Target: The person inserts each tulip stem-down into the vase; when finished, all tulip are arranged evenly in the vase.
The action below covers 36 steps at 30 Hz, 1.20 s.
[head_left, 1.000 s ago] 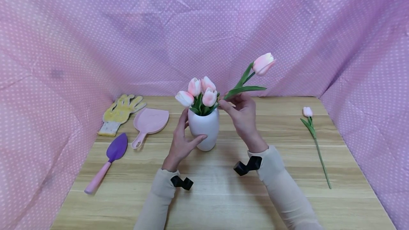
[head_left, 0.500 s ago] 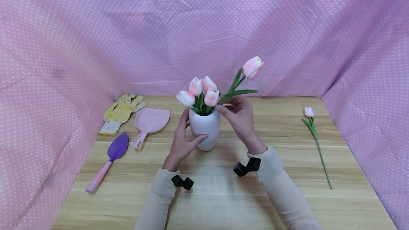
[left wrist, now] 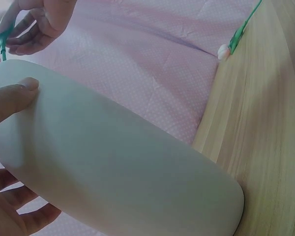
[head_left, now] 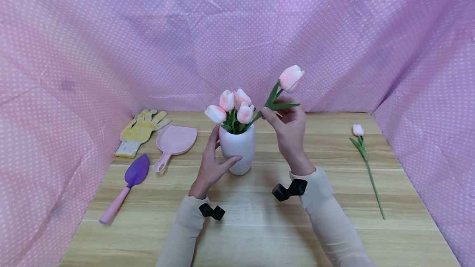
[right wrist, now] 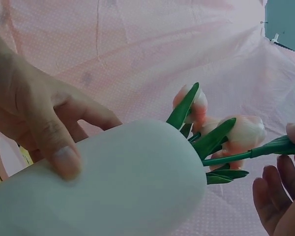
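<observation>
A white vase (head_left: 238,151) stands upright on the table, with several pink-and-white tulips (head_left: 226,100) in its mouth. My left hand (head_left: 212,168) grips the vase from the left; its thumb lies across the front in the left wrist view. My right hand (head_left: 291,131) pinches another tulip (head_left: 291,78) by its stem and leaves, up and right of the rim. In the right wrist view this tulip's green stem (right wrist: 228,159) runs into the vase mouth, its lower end hidden inside. The held bloom leans to the right, higher than the others.
A single tulip (head_left: 366,164) lies on the wooden table (head_left: 252,238) at the right. On the left are a yellow-and-white glove (head_left: 139,132), a pink dustpan-shaped scoop (head_left: 176,140) and a purple trowel (head_left: 136,171) with a pink handle. Pink dotted cloth (head_left: 237,32) hangs behind.
The held tulip has moved left and slightly down toward the vase, its stem now at the rim. My right hand has shifted higher along it. The left hand stays on the vase.
</observation>
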Tool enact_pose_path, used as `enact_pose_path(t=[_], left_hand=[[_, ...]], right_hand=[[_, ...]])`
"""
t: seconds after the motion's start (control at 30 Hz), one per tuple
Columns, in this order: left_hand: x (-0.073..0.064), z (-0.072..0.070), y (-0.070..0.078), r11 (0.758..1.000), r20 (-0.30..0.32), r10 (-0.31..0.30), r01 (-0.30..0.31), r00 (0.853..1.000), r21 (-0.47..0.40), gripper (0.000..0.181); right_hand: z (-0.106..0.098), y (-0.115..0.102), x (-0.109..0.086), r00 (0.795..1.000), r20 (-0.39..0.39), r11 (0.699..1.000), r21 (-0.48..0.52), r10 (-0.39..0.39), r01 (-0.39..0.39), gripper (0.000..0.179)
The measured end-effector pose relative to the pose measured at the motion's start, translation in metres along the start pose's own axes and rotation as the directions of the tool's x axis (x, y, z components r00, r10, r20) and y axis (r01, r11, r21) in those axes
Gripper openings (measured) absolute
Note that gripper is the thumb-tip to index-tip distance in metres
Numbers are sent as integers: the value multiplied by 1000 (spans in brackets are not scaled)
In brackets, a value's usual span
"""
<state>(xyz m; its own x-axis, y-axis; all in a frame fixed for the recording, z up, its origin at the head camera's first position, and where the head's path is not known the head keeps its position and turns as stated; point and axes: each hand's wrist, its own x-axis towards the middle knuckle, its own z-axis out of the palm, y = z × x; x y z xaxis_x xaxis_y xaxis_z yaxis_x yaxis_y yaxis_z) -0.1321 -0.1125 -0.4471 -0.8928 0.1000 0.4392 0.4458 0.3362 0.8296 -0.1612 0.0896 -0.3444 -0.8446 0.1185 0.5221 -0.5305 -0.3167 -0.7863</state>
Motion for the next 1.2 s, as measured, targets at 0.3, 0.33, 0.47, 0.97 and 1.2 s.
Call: enact_pose_path(t=[0.3, 0.33, 0.47, 0.97, 1.2], left_hand=[[1, 0, -1, 1000, 4, 7, -7, 1000, -4, 102], [1, 0, -1, 1000, 4, 7, -7, 1000, -3, 102], [1, -1, 0, 1000, 5, 8, -8, 1000, -4, 102], [1, -1, -2, 1000, -4, 19, -19, 1000, -5, 102], [1, -1, 1, 1000, -2, 18, -18, 1000, 6, 102]], right_hand=[[2, 6, -2, 999, 12, 999, -28, 39, -39, 32], [2, 7, -3, 999, 19, 999, -34, 42, -42, 31], [1, 13, -4, 996, 63, 995, -84, 63, -57, 29], [-2, 29, -7, 982, 155, 941, -335, 110, -52, 24], [-8, 26, -12, 974, 129, 931, -340, 185, -132, 37]])
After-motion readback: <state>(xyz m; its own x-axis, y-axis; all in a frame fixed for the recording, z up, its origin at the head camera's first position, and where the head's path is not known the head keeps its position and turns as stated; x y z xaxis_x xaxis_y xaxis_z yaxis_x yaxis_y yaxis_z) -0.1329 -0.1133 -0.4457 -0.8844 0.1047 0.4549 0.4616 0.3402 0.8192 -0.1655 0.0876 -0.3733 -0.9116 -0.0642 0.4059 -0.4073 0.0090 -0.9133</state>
